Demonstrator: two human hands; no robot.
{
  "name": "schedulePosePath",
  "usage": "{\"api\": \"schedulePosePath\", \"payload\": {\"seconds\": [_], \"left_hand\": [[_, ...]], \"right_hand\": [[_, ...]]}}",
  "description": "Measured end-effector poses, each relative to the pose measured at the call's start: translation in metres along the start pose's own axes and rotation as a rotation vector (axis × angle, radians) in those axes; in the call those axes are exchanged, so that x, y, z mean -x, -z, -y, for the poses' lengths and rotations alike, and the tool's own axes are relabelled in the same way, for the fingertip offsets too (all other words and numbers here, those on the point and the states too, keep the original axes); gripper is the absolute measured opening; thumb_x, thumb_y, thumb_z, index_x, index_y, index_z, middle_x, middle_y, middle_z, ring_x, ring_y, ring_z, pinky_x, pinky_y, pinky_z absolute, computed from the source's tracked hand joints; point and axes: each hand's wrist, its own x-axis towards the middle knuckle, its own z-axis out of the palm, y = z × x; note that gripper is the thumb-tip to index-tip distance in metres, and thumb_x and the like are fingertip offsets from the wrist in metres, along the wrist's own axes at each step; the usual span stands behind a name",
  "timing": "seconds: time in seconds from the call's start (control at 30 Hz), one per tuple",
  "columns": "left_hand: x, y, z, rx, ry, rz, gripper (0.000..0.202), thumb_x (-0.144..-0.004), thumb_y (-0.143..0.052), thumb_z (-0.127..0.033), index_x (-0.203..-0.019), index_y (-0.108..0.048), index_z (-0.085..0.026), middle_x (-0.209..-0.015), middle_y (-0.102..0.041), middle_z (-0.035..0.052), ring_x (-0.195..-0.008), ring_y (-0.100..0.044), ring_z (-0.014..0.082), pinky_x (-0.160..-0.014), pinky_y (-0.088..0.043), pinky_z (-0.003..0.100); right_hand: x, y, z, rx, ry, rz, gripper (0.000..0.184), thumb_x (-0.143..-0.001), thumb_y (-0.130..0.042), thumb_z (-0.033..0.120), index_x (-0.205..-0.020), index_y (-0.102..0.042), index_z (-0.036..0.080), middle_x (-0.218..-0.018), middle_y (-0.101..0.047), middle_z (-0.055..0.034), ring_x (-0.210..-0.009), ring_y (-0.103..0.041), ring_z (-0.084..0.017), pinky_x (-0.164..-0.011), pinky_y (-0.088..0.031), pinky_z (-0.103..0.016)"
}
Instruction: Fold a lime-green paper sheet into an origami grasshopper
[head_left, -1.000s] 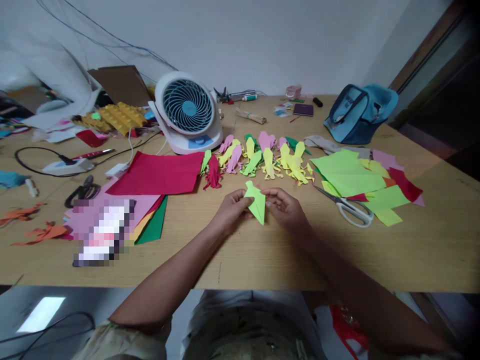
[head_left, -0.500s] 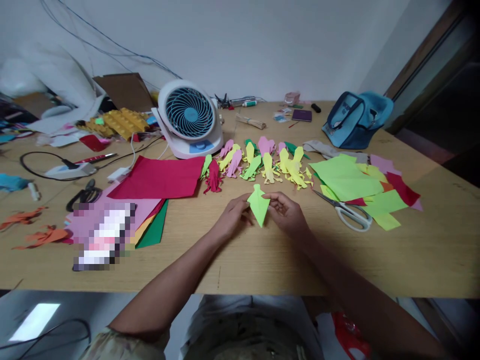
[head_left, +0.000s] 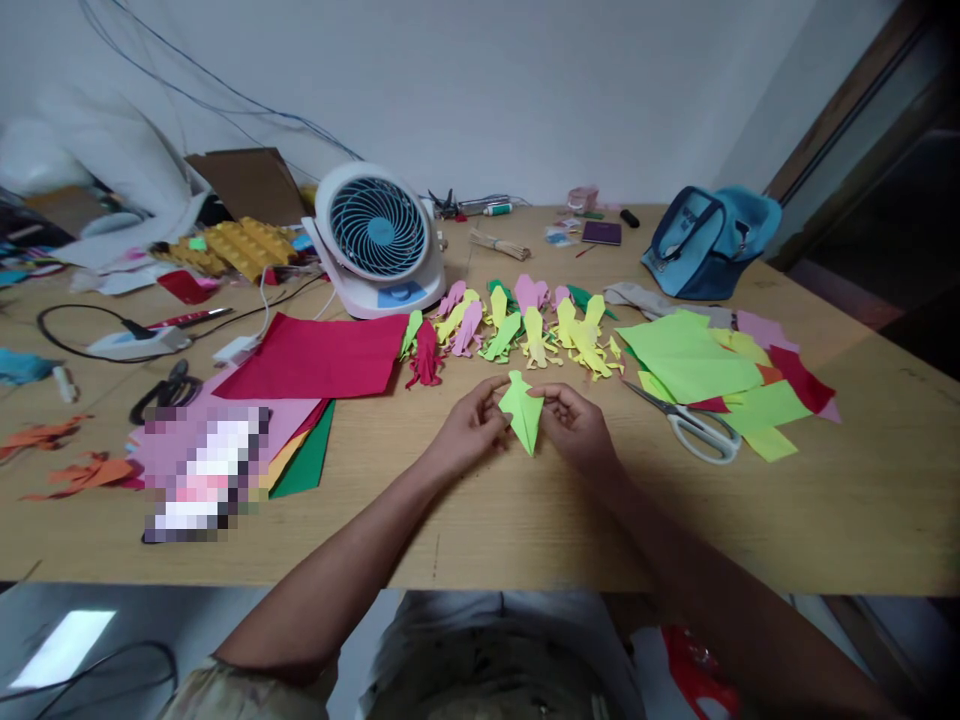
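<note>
Although two hands are engaged, the work in hand is one item: a light-green folded paper (head_left: pixel 527 422), kite-shaped, over the middle of the tabletop (head_left: pixel 495 530); narrow tip toward the person, short stub pointing away. Contact with the wood: cannot be told. Left hand (head_left: pixel 474 420): fingers nearly closed, holding the paper's left side. Right hand (head_left: pixel 577 425): fingers drawn together, thumb and fingertip pinching the upper right edge. Step, as judged: mid-folding, the outline formed. Next move seems to call for one hand to steady the piece while the other works a flap along its crease, edges kept even.

Just beyond, right: scissors (head_left: pixel 673 411), white-handled, beside light-green sheets (head_left: pixel 686 355). Left: red sheet (head_left: pixel 322 355), flat. Past the hands: paper figures (head_left: pixel 535 335), one row, several colours, with thin strips at their ends. Further back: white fan (head_left: pixel 381 232), upright; blue bag (head_left: pixel 709 245), right. Farthest: bundle of thin sticks (head_left: pixel 501 244); purple booklet (head_left: pixel 602 233).
</note>
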Motion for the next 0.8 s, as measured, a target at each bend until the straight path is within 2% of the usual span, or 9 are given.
{"api": "schedulePosePath", "payload": {"seconds": [0.1,0.17,0.33,0.43,0.63,0.8], "left_hand": [[0.002,-0.001,-0.003,0.007,-0.061,0.018,0.067,-0.08,-0.061,-0.02,-0.143,-0.04,-0.026,-0.101,-0.06,0.0032,-0.066,-0.061,0.0092,-0.055,-0.05,0.02],[0.002,-0.001,-0.004,-0.007,-0.087,0.026,0.062,-0.08,-0.061,-0.02,-0.139,-0.044,-0.026,-0.105,-0.059,0.0042,-0.071,-0.061,0.01,-0.057,-0.051,0.021],[0.001,-0.003,-0.003,-0.114,-0.083,-0.048,0.035,-0.082,-0.064,-0.023,-0.116,-0.061,-0.016,-0.073,-0.057,-0.0022,-0.057,-0.051,0.0065,-0.053,-0.046,0.017],[-0.002,-0.003,0.0,-0.069,-0.079,-0.102,0.028,-0.08,-0.069,-0.031,-0.103,-0.063,-0.015,-0.071,-0.058,-0.0027,-0.054,-0.05,0.0059,-0.05,-0.045,0.016],[-0.005,-0.003,0.003,0.084,-0.107,-0.13,0.038,-0.071,-0.078,-0.045,-0.081,-0.058,-0.015,-0.064,-0.057,-0.004,-0.051,-0.053,0.0066,-0.049,-0.048,0.018],[-0.004,-0.004,0.001,0.114,-0.089,-0.193,0.043,-0.065,-0.083,-0.048,-0.075,-0.059,-0.014,-0.059,-0.059,-0.0037,-0.049,-0.055,0.0073,-0.049,-0.05,0.019]], "right_hand": [[-0.001,0.001,-0.003,-0.007,-0.008,-0.024,0.018,-0.08,-0.062,0.027,-0.096,-0.064,0.021,-0.074,-0.066,-0.0003,-0.065,-0.061,-0.013,-0.059,-0.049,-0.024],[-0.002,0.002,-0.005,-0.003,-0.013,-0.043,0.017,-0.08,-0.061,0.026,-0.096,-0.063,0.022,-0.074,-0.066,-0.0005,-0.065,-0.061,-0.013,-0.06,-0.049,-0.024],[-0.002,0.001,-0.004,0.037,-0.017,-0.047,0.015,-0.081,-0.06,0.028,-0.094,-0.063,0.021,-0.07,-0.064,0.0007,-0.062,-0.06,-0.013,-0.057,-0.048,-0.024],[0.0,-0.001,0.001,0.05,-0.002,-0.035,0.014,-0.08,-0.06,0.029,-0.091,-0.063,0.021,-0.07,-0.064,0.0005,-0.063,-0.06,-0.014,-0.058,-0.05,-0.025],[0.004,-0.003,0.006,0.052,0.068,-0.025,0.014,-0.08,-0.062,0.026,-0.093,-0.063,0.022,-0.075,-0.065,0.0,-0.066,-0.06,-0.013,-0.063,-0.051,-0.026],[0.001,-0.005,-0.001,-0.042,0.01,-0.047,0.014,-0.079,-0.067,0.033,-0.087,-0.061,0.023,-0.074,-0.066,-0.0009,-0.066,-0.062,-0.014,-0.062,-0.051,-0.027]]}}
